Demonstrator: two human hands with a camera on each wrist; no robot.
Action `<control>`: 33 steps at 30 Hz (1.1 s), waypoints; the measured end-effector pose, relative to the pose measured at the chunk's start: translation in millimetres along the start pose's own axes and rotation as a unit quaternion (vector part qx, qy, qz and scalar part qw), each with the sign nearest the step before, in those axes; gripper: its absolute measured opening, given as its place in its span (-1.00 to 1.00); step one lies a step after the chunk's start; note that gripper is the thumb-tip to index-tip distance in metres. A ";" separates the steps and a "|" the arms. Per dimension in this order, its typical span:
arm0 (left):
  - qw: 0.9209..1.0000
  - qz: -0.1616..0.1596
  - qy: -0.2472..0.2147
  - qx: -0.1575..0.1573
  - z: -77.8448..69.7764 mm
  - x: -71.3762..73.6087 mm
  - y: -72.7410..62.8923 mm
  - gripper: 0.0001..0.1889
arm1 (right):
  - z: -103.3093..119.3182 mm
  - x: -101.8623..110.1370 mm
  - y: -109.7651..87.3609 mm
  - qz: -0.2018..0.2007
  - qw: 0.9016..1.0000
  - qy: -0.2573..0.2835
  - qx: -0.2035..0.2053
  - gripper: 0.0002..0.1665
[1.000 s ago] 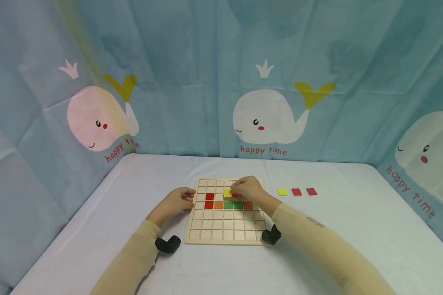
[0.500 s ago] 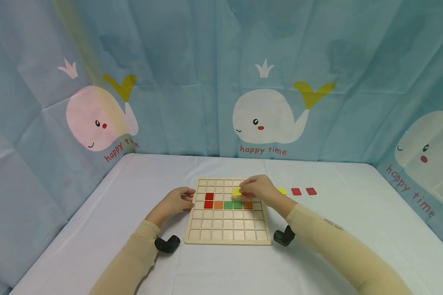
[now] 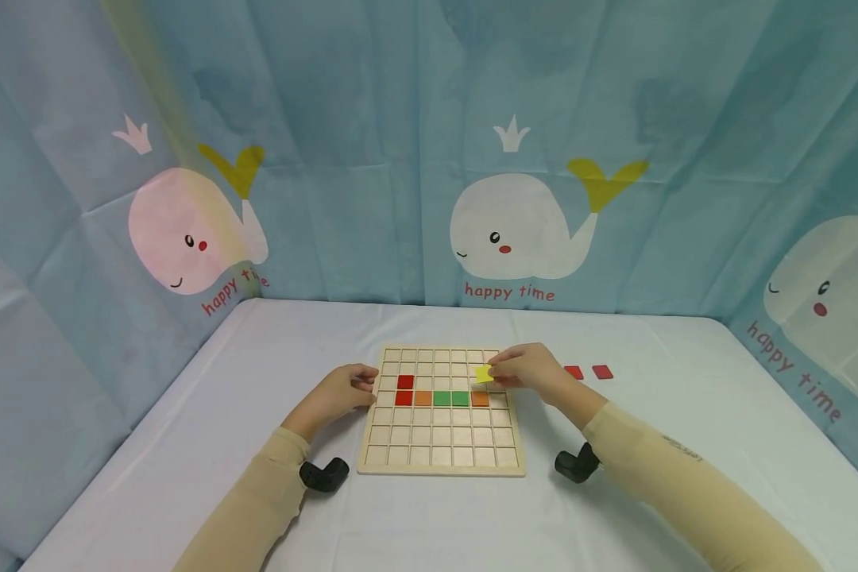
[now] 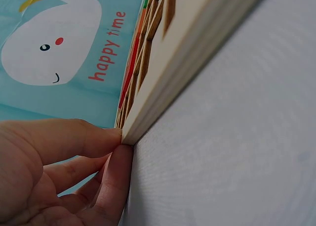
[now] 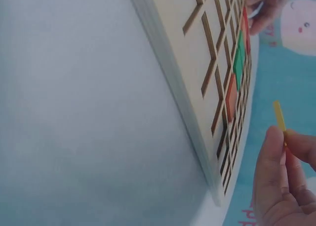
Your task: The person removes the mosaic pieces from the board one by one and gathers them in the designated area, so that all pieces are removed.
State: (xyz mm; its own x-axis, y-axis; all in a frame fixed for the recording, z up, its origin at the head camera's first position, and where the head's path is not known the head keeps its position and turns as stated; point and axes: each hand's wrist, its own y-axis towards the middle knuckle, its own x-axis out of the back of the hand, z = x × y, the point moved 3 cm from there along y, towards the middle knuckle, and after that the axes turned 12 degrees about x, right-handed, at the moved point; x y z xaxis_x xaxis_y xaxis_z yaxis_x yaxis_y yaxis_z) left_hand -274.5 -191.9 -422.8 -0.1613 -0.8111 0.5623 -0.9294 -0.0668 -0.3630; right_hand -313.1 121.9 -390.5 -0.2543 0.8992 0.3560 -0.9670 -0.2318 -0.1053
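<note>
A wooden grid board (image 3: 436, 457) lies on the white cloth. My left hand (image 3: 338, 395) rests its fingertips against the board's left edge, as the left wrist view shows up close. Between thumb and fingers, my right hand (image 3: 532, 369) pinches a small yellow square tile (image 3: 483, 373), which overlaps the right part of the grid. In the right wrist view this tile is seen edge-on, raised above the board. Set in the grid are two red tiles (image 3: 404, 382), two green tiles (image 3: 450, 399) and two orange tiles (image 3: 480, 399), one at each end of the green pair.
Two loose red tiles (image 3: 602, 372) lie on the cloth right of the board, one partly behind my right hand. Curtains (image 3: 372, 230) with whale prints stand along the table's back and sides. Each wrist bears a black device (image 3: 325, 475).
My right hand has moved rightward across the grid with the yellow tile in its pinch. It now hides the loose yellow tile on the cloth. My left hand has stayed put.
</note>
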 end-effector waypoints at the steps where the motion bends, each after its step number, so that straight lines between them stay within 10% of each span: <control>1: 1.000 0.000 -0.001 0.000 -0.2 0.1 -0.3 -0.48 | -0.5 2.2 -0.7 -0.001 1.000 -0.002 -0.001 -0.69; 33: 1.000 -0.002 -0.007 -0.001 0.7 -0.9 0.7 -0.48 | -13.8 56.2 -14.2 -0.004 1.000 -0.019 -0.002 -0.57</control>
State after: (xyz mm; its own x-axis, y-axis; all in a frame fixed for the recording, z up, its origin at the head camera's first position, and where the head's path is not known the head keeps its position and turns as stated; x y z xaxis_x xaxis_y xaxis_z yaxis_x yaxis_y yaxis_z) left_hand -274.7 -191.6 -424.0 -0.1520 -0.8194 0.5528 -0.9305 -0.0700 -0.3595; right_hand -313.5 180.8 -381.8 -0.2475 0.8863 0.3914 -0.9688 -0.2233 -0.1070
